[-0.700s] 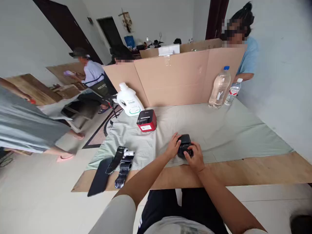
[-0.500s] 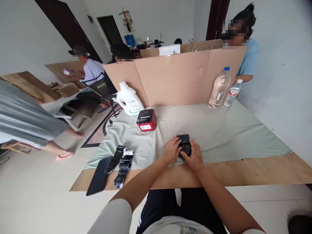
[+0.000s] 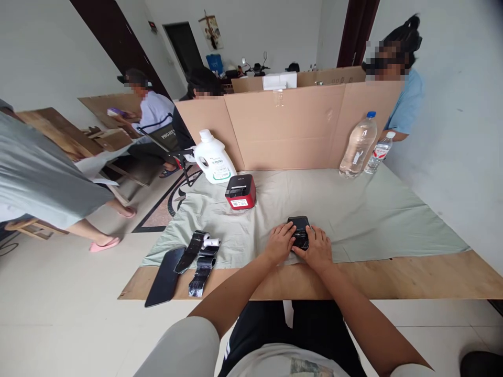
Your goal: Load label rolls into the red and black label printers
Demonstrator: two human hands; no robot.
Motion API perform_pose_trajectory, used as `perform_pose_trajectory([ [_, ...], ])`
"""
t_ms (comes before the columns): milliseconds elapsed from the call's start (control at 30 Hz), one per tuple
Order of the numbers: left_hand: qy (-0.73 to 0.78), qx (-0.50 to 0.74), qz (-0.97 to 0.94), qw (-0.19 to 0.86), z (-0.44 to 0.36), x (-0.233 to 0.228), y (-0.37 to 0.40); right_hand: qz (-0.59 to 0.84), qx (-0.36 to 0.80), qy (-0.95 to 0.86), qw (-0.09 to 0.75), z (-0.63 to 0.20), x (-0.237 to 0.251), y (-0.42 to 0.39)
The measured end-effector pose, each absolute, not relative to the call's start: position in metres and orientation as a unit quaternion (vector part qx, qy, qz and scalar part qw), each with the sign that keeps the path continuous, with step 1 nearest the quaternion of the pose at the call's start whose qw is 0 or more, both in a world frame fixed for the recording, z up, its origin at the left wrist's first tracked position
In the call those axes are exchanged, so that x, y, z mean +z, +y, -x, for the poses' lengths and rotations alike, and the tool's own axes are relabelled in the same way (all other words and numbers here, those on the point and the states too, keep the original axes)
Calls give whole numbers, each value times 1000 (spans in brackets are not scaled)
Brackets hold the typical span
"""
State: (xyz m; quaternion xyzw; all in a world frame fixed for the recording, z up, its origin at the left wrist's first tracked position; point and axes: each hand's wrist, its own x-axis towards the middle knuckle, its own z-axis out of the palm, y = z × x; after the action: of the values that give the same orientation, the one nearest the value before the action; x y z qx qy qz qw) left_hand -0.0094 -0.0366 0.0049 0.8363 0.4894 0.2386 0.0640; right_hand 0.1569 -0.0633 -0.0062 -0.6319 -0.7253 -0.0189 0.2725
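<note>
A small black box-shaped device [image 3: 300,224] lies on the cloth in front of me, with a shiny front part between my thumbs. My left hand [image 3: 280,242] grips it from the left, its fingers on the upper left edge and its thumb near the front. On the other side my right hand [image 3: 319,246] holds the right edge, fingers bent and thumb at the front corner. Both hands partly cover the device, so its sides are hidden.
A red and black box-shaped machine [image 3: 240,192] and a white jug [image 3: 215,161] stand to the left. Curled black strips [image 3: 203,268], a small white roll [image 3: 212,242] and a dark tablet [image 3: 165,278] lie nearer. Two bottles [image 3: 358,146] stand by a cardboard screen [image 3: 286,131]. Several people are around.
The whole view has shifted slightly. Both hands stay on the black device, with the fingers moving only a little; at the far left, the standing person's clothing has shifted.
</note>
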Motion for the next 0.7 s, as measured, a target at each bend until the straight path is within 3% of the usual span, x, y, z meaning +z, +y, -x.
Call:
perform_pose_trajectory([
  [300, 528, 376, -744, 165, 29, -26, -44, 697, 33, -677, 236, -137, 6, -65],
  [533, 519, 177, -830, 104, 28, -29, -57, 684, 20, -691, 234, -142, 8, -45],
  [700, 499, 87, -859, 68, 26, -20, -60, 735, 0, -636, 236, -205, 12, 28],
])
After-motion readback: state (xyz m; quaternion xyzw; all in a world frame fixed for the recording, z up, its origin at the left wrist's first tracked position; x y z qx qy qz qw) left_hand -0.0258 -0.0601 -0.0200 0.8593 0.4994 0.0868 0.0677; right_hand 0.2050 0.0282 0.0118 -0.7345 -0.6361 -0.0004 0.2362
